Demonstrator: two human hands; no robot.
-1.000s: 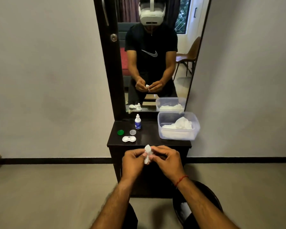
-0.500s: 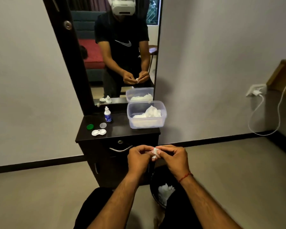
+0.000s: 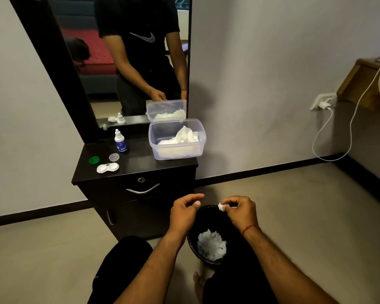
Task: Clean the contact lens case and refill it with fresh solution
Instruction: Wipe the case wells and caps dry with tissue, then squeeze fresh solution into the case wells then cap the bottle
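Observation:
The white lens case [image 3: 107, 168] lies with both wells uncovered on the dark dresser top [image 3: 140, 163], with a green cap [image 3: 94, 160] and a clear cap [image 3: 114, 157] just behind it. A small solution bottle [image 3: 120, 141] stands upright further back. My right hand [image 3: 239, 210] pinches a small crumpled white tissue [image 3: 221, 207] over the black bin [image 3: 198, 251]. My left hand [image 3: 184, 212] hovers beside it over the bin's left rim, fingers apart and holding nothing.
A clear plastic tub [image 3: 177, 150] of white tissues sits at the dresser's right end, below a mirror [image 3: 127, 62]. Used tissues [image 3: 211, 245] lie in the bin. A charger cable [image 3: 329, 139] hangs from a wall socket at the right. My knees frame the bin.
My view has swung right and down, away from the dresser, to the bin. Both hands held the tissue together; now they have parted and only the right hand holds it.

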